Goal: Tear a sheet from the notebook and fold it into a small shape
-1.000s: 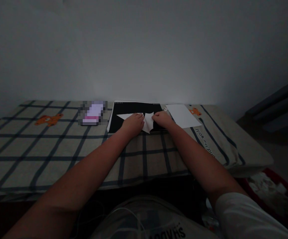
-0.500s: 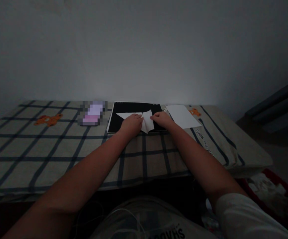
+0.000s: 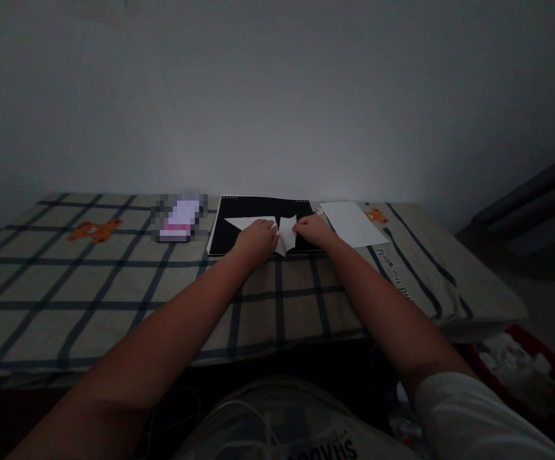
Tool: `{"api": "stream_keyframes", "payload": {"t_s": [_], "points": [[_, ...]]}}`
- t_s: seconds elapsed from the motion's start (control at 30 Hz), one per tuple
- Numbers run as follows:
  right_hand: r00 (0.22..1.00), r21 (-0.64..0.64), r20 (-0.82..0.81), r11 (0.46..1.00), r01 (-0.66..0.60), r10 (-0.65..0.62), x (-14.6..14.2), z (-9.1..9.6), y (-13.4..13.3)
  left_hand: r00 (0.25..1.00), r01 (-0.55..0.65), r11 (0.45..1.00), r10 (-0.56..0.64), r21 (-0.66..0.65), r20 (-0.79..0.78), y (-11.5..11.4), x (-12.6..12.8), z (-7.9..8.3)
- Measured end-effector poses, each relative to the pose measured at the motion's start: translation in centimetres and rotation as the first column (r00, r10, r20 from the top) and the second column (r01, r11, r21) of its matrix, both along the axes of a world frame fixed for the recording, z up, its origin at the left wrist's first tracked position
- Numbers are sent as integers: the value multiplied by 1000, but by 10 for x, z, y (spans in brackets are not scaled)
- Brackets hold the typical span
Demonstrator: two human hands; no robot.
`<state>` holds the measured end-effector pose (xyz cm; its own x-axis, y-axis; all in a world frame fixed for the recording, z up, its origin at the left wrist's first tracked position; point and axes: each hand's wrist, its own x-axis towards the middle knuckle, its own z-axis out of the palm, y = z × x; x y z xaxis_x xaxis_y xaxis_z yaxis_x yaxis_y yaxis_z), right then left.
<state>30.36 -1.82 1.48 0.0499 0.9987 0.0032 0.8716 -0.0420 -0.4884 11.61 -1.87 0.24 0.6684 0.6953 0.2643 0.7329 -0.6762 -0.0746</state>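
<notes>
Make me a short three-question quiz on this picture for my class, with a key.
1. True or false: the left hand and the right hand both touch the folded white paper.
2. Multiple choice: what lies beneath the folded white paper? a) a wooden tray; b) a black pad; c) a glass plate.
3. Fill in: seen from the person's side, the loose white sheet lies to the ____ of the black pad.

Key: 1 true; 2 b; 3 right.

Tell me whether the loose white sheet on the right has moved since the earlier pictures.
No. The loose white sheet shows no visible shift: its right edge lies beside the orange bear print, as before.
</notes>
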Motion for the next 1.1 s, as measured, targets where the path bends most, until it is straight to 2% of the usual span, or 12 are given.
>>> {"api": "stream_keyframes", "payload": {"t_s": [0.23,0.43,0.67,1.1], "points": [[992,-5,-122,999,-39,38,2,-1,0,999,-44,998,43,36,34,-4,-2,-1],[993,35,-110,998,-46,49,0,-3,-2,998,-24,999,22,41,52,-6,-4,4],[991,84,-125,996,-38,48,0,-12,5,997,-65,998,64,13,41,-5,-6,0],[994,48,104,998,-28,23,-8,-2,-1,999,-38,999,39,38,-23,-1,-5,-6]]}}
